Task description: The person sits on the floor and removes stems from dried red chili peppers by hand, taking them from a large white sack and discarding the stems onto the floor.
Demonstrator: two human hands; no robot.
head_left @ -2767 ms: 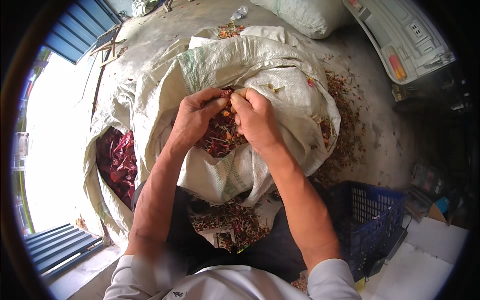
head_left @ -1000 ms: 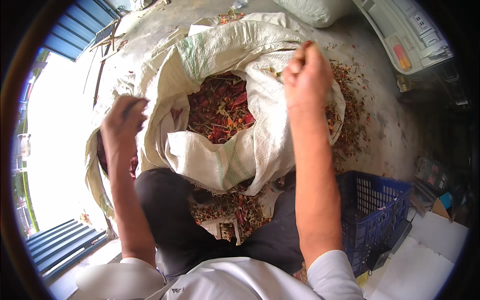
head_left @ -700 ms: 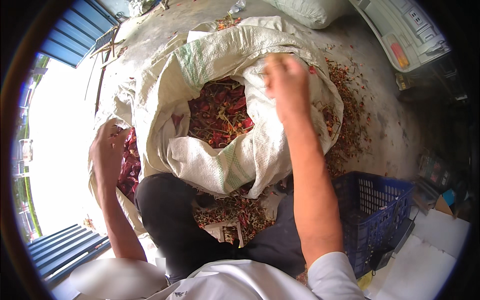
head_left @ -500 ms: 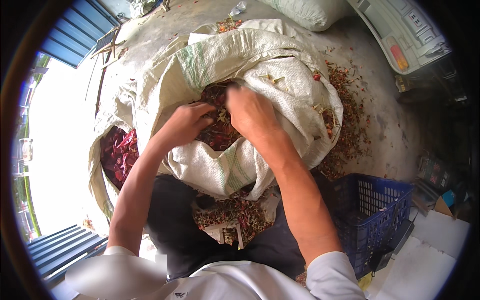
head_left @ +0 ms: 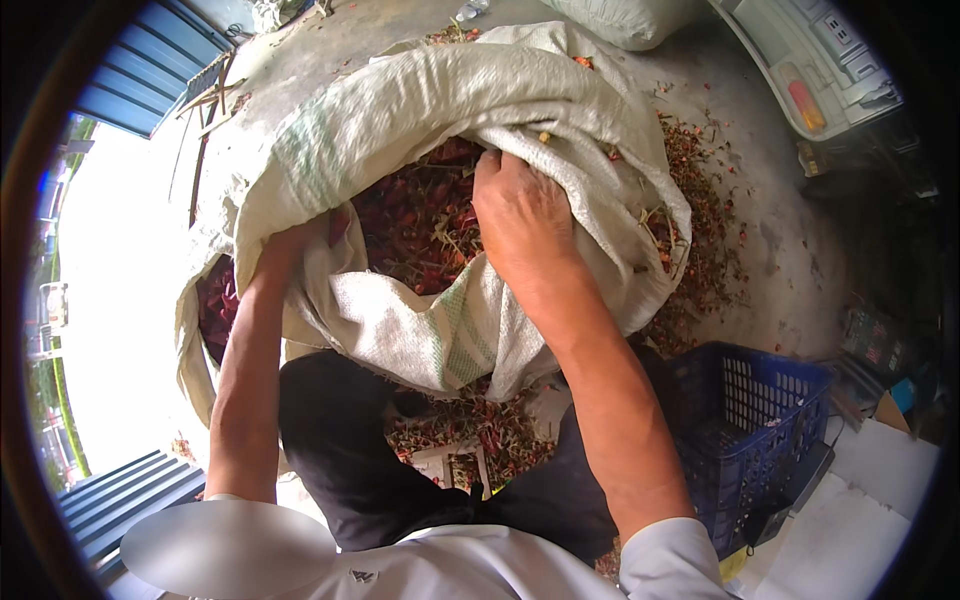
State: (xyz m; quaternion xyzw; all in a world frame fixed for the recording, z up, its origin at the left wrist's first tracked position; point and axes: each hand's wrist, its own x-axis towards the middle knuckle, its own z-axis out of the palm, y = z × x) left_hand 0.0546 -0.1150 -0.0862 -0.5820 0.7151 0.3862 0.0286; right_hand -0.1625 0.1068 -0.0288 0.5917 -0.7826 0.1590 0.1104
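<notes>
A wide white woven sack (head_left: 380, 100) with green stripes holds dark red dried chillies mixed with stalks (head_left: 410, 225) in its rolled-down mouth. My left hand (head_left: 285, 240) reaches under the raised fold on the sack's left, its fingers hidden. My right hand (head_left: 520, 215) is closed at the right inner edge of the mouth, fingers curled into the sack's folded cloth, their tips partly hidden. At the left, a second sack (head_left: 190, 330) shows more red chillies (head_left: 215, 305) inside.
My knees straddle scattered stalks (head_left: 480, 430). A blue plastic crate (head_left: 750, 420) stands at my right. A stuffed white sack (head_left: 630, 20) lies behind, a vehicle's light-coloured panel (head_left: 830, 80) is top right, blue metal panels (head_left: 165, 60) are at left, and debris (head_left: 705, 240) litters the concrete floor.
Both hands have left the middle of the opening for its sides. The left side's fold has risen over my left hand, and the opening looks wider.
</notes>
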